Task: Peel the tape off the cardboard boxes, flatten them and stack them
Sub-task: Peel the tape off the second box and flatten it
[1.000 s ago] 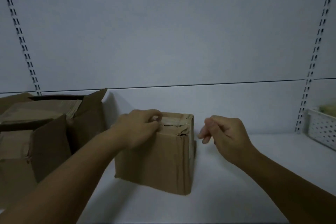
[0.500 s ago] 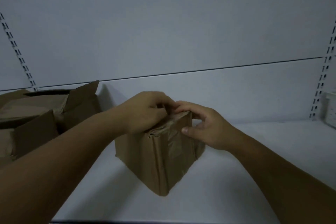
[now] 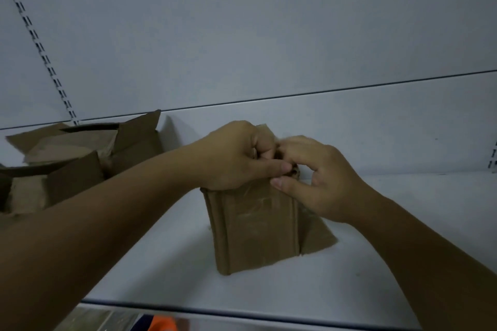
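I am seeing both hands working at the top of the small box [image 3: 258, 228]. My left hand [image 3: 236, 156] is curling over its upper left edge, fingers folded down tight onto the cardboard and the thumb reaching right along the top of the near face. My right hand [image 3: 322, 177] is closing in from the other side: its thumb is pressing on the near face just under the top edge, and its fingers [image 3: 294, 146] are bending over the top, so the edge is being pinched between them. Whether they are holding a tape end or only cardboard, I cannot tell; the fingertips of both hands are crowding that spot.

The box is standing upright on the white shelf [image 3: 376, 263], its long axis running vertically, a broad face turning toward me and a narrower side angling away to the right rear. A glossy strip of tape [image 3: 252, 207] is running down that near face.

I am counting one small box in hand. Well apart to the left, open boxes [image 3: 80, 158] are sitting with flaps up, at least two, though overlapping flaps are hiding the exact number. One slotted upright [image 3: 40, 45] is slanting up the back wall, and something orange [image 3: 162, 324] is showing below the shelf lip.
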Available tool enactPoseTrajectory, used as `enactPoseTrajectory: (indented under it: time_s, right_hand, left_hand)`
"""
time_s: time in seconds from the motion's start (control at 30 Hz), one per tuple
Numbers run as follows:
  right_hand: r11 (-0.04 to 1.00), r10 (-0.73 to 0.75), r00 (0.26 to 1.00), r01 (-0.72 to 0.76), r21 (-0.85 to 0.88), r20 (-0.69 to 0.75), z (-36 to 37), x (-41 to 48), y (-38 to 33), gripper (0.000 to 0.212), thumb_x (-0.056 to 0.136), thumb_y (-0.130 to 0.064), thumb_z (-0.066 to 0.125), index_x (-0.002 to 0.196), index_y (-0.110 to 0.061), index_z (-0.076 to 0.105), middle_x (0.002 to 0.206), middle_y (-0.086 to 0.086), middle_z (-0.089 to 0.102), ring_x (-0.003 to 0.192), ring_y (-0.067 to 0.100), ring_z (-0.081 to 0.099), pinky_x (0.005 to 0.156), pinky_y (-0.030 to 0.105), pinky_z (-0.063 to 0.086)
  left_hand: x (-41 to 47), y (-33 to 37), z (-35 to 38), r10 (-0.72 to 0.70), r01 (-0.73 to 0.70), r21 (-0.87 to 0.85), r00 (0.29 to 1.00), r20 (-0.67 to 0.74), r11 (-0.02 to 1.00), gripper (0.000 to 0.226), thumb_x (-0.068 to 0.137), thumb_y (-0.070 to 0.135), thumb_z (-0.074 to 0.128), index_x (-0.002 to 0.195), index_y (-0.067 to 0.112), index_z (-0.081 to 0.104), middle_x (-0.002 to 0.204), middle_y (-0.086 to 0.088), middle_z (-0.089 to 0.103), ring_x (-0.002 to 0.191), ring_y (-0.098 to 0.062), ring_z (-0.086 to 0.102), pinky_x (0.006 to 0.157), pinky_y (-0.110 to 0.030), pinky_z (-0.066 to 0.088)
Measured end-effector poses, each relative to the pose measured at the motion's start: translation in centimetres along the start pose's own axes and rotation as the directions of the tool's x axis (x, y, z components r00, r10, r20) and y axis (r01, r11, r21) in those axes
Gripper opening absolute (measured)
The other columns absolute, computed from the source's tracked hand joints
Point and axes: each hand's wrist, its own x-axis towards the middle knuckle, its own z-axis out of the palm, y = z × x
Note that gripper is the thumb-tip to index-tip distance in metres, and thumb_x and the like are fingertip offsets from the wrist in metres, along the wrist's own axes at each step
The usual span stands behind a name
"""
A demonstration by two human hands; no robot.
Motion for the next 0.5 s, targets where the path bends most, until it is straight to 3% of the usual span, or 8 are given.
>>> enactPoseTrajectory:
  time_s: [0.07, 0.23, 0.37, 0.43, 0.5]
  right_hand:
    - [0.991, 0.084, 0.996, -0.088, 0.099, 0.043, 0.2, 0.1, -0.1, 0.031, 0.075, -0.043, 0.055, 0.077, -0.012, 0.06, 0.08, 0.006, 0.06, 0.076, 0.022, 0.057, 0.067, 0.047, 0.05]
    - [0.966, 0.136, 0.987, -0.15, 0.211, 0.082, 0.9, 0.4, -0.3, 0.014, 0.074, -0.047, 0.05, 0.083, -0.038, 0.056, 0.085, -0.001, 0.058, 0.084, 0.01, 0.054, 0.076, 0.029, 0.048]
    - [0.957, 0.138, 0.988, -0.153, 0.247, 0.075, 1.1, 0.3, -0.1, 0.022, 0.077, -0.045, 0.051, 0.088, -0.03, 0.062, 0.087, 0.002, 0.061, 0.087, 0.01, 0.054, 0.078, 0.025, 0.047]
    - [0.974, 0.114, 0.993, -0.115, 0.196, 0.017, 1.3, 0.2, 0.0, 0.022, 0.078, -0.041, 0.053, 0.086, -0.024, 0.065, 0.083, 0.0, 0.063, 0.084, 0.009, 0.054, 0.075, 0.029, 0.047]
    - [0.998, 0.029, 0.997, -0.025, 0.054, -0.069, 1.3, 0.1, 0.0, 0.021, 0.082, -0.034, 0.054, 0.085, -0.018, 0.067, 0.079, -0.006, 0.063, 0.08, 0.009, 0.053, 0.071, 0.033, 0.047]
  left_hand:
    - [-0.5, -0.2, 0.3, -0.007, 0.003, -0.088, 0.999, -0.047, 0.996, 0.038, 0.079, 0.043, 0.064, 0.051, 0.02, 0.051, 0.055, 0.005, 0.052, 0.053, -0.01, 0.047, 0.053, -0.032, 0.041]
    - [-0.9, -0.9, 0.7, -0.047, 0.019, -0.308, 0.995, -0.084, 0.951, 0.043, 0.084, 0.013, 0.067, 0.046, 0.016, 0.045, 0.051, 0.008, 0.045, 0.049, -0.003, 0.041, 0.053, -0.013, 0.035]
    - [-0.7, -1.2, 1.0, -0.052, -0.005, -0.393, 0.99, -0.134, 0.92, 0.051, 0.082, -0.006, 0.063, 0.044, 0.016, 0.039, 0.045, 0.014, 0.045, 0.046, 0.001, 0.046, 0.053, -0.007, 0.036]
    - [-0.7, -1.0, 0.9, -0.043, -0.048, -0.375, 0.972, -0.231, 0.926, 0.046, 0.082, -0.001, 0.064, 0.043, 0.014, 0.045, 0.048, 0.013, 0.049, 0.047, -0.001, 0.049, 0.055, -0.011, 0.039]
    - [-1.0, -1.1, 0.7, 0.044, -0.102, -0.13, 0.921, -0.386, 0.986, 0.035, 0.083, 0.017, 0.062, 0.049, 0.008, 0.06, 0.059, 0.006, 0.059, 0.056, -0.007, 0.056, 0.059, -0.02, 0.043]
